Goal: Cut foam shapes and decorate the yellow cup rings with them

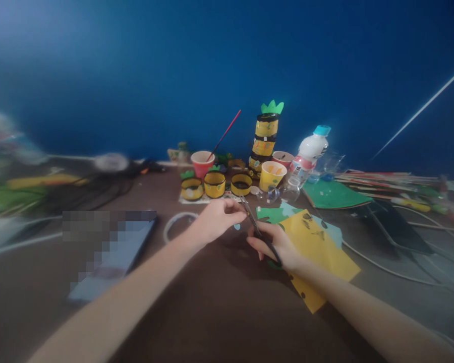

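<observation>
Head view, looking down over a brown tabletop (219, 312) against a blue wall.

Right hand (276, 244) wrapped around the handles of scissors (258, 231), blades angled up and away toward the left hand (217, 218); grip closed on the handles, thumb side up, so that the blades meet whatever the other hand offers. Left hand's grip pinched narrow at the fingertips just beside the blade tips, apparently on a very small scrap; too blurred and tiny to tell what, or whether anything is truly held. Both hands raised slightly above the tabletop, close together at the centre, forearms converging from either side for steadiness.

Under and beyond the right hand, yellow paper (318, 252) spread flat with dark spots on it, overlapping green paper (272, 214): stock kept within reach of the cutting hand. Further back, a row of yellow rings (214, 185) with black rims set side by side, a stacked yellow tower (265, 143) topped with a green crown behind them, upright near the wall and clear of the working space. Red cup (202, 162) holding a brush (224, 135) leaning right, yellow cup (272, 175) beside the tower, white bottle (310, 151) tilted behind it. Green sheet (335, 194) and a bundle of sticks (382, 179) off to the right; white tape ring (177, 222) near the left wrist; cables trailing at both edges.
</observation>
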### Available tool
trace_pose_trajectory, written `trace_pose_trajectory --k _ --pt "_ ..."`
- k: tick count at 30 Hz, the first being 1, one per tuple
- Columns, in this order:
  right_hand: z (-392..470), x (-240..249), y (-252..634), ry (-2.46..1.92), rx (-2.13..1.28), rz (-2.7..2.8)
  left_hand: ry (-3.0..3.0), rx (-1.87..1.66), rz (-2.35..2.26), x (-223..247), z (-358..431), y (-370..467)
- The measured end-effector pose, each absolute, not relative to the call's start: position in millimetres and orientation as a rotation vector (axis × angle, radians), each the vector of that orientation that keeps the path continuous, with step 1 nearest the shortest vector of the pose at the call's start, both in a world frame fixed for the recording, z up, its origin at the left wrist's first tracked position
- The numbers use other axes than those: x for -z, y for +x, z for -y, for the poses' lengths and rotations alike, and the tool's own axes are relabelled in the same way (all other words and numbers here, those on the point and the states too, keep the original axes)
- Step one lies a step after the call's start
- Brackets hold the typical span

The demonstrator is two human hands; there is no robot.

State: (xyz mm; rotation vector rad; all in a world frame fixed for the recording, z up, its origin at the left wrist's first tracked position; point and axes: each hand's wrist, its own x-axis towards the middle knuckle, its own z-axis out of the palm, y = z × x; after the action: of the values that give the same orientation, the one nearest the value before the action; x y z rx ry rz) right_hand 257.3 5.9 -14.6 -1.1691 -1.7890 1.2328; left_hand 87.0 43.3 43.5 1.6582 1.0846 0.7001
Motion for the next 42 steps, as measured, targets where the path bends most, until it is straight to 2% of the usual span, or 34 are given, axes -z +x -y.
trace_pose_trajectory --k 42 --pt "-7.2 16.1 255.6 -1.200 -1.200 1.792 1.649 -0.723 -1.075 -41.5 -46.6 85.3"
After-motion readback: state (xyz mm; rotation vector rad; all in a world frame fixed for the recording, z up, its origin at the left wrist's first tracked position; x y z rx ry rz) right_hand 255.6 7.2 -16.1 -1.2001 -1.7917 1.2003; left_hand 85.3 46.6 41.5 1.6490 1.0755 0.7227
